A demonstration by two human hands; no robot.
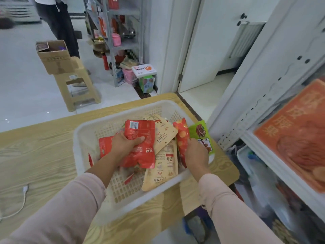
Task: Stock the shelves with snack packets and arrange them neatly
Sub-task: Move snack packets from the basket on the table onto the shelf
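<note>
i note the white basket (84, 131) standing on the wooden table (44, 147), near the white shelf unit (263, 110). snack packets lie heaped inside it. the left hand (125, 144) is clamped on a red packet (140, 131), thumb across its face. the right hand (197, 153) reaches down between a spotted red packet (182, 136) and a green packet (200, 131). its fingers are hidden, so i cannot tell its grip.
</note>
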